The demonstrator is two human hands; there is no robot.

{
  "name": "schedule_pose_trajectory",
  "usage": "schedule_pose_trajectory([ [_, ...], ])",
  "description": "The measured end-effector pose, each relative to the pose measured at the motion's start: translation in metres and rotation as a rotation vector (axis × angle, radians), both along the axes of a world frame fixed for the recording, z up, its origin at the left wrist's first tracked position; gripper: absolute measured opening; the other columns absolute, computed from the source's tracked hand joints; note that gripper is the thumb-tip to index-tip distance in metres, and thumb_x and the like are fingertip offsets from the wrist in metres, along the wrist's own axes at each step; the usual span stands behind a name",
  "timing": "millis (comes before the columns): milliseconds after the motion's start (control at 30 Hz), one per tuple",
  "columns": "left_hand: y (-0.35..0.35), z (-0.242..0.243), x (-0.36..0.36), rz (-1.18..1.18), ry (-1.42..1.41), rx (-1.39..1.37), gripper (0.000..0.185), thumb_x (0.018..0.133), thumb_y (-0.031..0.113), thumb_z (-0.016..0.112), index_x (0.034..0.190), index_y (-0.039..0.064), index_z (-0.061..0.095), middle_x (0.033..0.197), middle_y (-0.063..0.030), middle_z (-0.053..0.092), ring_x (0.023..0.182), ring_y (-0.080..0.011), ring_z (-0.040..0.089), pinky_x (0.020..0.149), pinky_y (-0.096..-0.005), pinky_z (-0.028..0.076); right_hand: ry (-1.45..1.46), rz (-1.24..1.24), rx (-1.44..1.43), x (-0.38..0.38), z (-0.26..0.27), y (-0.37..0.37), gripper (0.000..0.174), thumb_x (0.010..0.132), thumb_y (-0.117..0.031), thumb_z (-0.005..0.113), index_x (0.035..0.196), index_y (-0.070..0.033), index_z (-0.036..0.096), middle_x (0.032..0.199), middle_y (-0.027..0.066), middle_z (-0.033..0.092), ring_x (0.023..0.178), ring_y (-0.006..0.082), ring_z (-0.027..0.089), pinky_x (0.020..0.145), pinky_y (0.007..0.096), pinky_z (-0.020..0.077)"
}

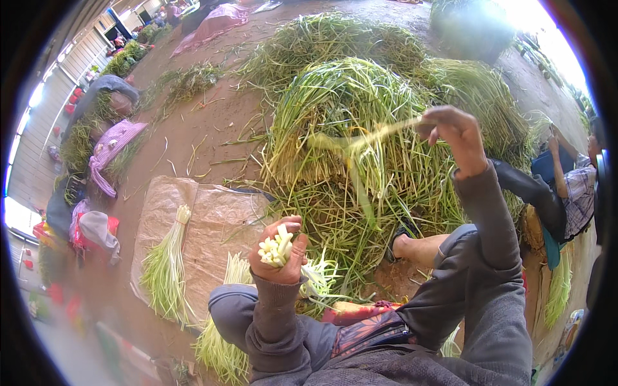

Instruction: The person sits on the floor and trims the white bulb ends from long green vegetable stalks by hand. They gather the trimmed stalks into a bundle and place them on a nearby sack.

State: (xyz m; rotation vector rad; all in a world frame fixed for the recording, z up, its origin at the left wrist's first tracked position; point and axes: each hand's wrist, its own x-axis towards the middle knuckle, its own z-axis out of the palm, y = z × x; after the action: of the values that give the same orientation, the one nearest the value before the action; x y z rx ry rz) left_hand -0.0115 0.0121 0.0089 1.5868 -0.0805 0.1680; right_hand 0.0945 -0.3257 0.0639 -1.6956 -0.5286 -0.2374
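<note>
My left hand (282, 253) is closed around a bunch of pale white-green stalks (277, 248), their cut ends facing up at me. Raised to the right, my right hand (456, 137) pinches a long yellowish-green leaf strip (386, 129), which is blurred and forks towards its far end. Beyond both hands rises a large heap of long green leafy stalks (357, 106). On a tan woven sheet (227, 207) at my left lies a tied bundle of trimmed stalks (169, 260). More pale stalks (321, 277) show behind my left wrist.
Loose green leaves (333, 241) litter the ground before my legs. Another person (574, 178) sits at the right, hands raised, beside more heaped stalks (483, 101). A pink checked cloth (113, 144) and further greens lie along the left. Another stalk bundle (222, 347) rests by my left knee.
</note>
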Motion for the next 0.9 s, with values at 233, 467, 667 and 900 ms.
schedule_pose_trajectory([
  [233,-0.022,0.003,-0.001,-0.18,-0.01,0.095,0.03,0.08,-0.003,0.066,0.11,0.001,0.061,0.099,-0.0078,0.069,0.063,-0.0062,0.059,0.056,-0.02,0.049,0.034,0.407,-0.069,-0.021,-0.01,0.01,0.016,0.084,-0.01,0.055,0.093,0.002,0.06,0.078,0.0153,0.064,0.065,0.0242,0.066,0.059,0.0344,0.0534],
  [467,-0.04,-0.015,0.005,-0.166,-0.34,0.187,0.022,0.08,0.017,0.073,0.095,0.003,0.066,0.081,-0.0127,0.068,0.07,-0.0246,0.068,0.061,-0.0317,0.054,0.364,0.24,0.679,-0.013,-0.025,0.006,0.063,0.081,-0.036,0.068,0.125,0.0,0.041,0.099,0.0159,0.059,0.07,0.0173,0.057,0.057,0.0291,0.0473],
  [667,-0.055,-0.022,0.011,-0.021,-0.321,0.17,0.013,0.07,0.007,0.065,0.083,0.005,0.062,0.079,-0.0144,0.062,0.076,-0.0356,0.062,0.067,-0.0412,0.052,0.292,0.293,-0.122,-0.03,-0.049,0.041,0.093,0.08,-0.052,0.067,0.145,0.002,0.026,0.118,0.0104,0.056,0.084,0.0135,0.059,0.061,0.0193,0.0445],
  [900,-0.041,-0.018,0.009,-0.12,-0.188,0.31,0.012,0.073,0.011,0.067,0.082,0.005,0.062,0.08,-0.0139,0.063,0.079,-0.0332,0.064,0.068,-0.039,0.052,0.456,0.126,-0.445,-0.041,-0.053,0.059,0.017,0.095,-0.017,0.051,0.099,0.0,0.052,0.077,0.0035,0.055,0.068,0.0118,0.057,0.057,0.0237,0.0452],
])
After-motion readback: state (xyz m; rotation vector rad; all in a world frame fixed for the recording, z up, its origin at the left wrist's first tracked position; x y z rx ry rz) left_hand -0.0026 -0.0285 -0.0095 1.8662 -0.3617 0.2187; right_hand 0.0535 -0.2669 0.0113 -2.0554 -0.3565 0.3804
